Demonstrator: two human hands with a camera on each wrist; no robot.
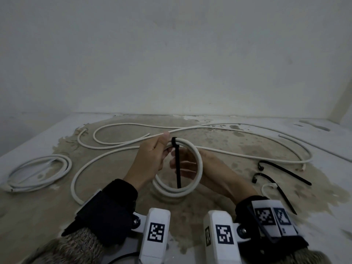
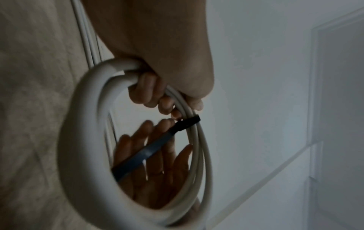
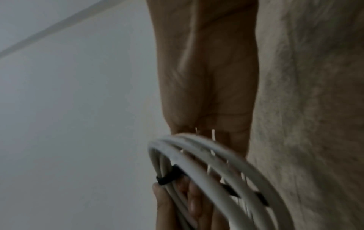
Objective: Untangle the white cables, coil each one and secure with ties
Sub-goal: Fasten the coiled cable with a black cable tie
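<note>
A small white cable coil (image 1: 197, 169) hangs upright above the table. My left hand (image 1: 162, 149) grips its top left, fingers curled round the strands (image 2: 151, 93). A black zip tie (image 1: 174, 141) is looped round the strands right beside that grip, and its long tail (image 2: 149, 151) hangs down across the opening. My right hand (image 1: 182, 164) lies behind the coil with fingers straight and spread (image 2: 157, 163), holding nothing that I can see. In the right wrist view the coil (image 3: 206, 155) and tie loop (image 3: 167, 175) sit in front of the palm.
A second coiled cable (image 1: 38, 172) lies at the left. Long loose white cables (image 1: 247, 151) wind over the stained tabletop behind my hands. Two black zip ties (image 1: 282, 168) and a small white tie (image 1: 268, 187) lie at the right. A wall stands close behind.
</note>
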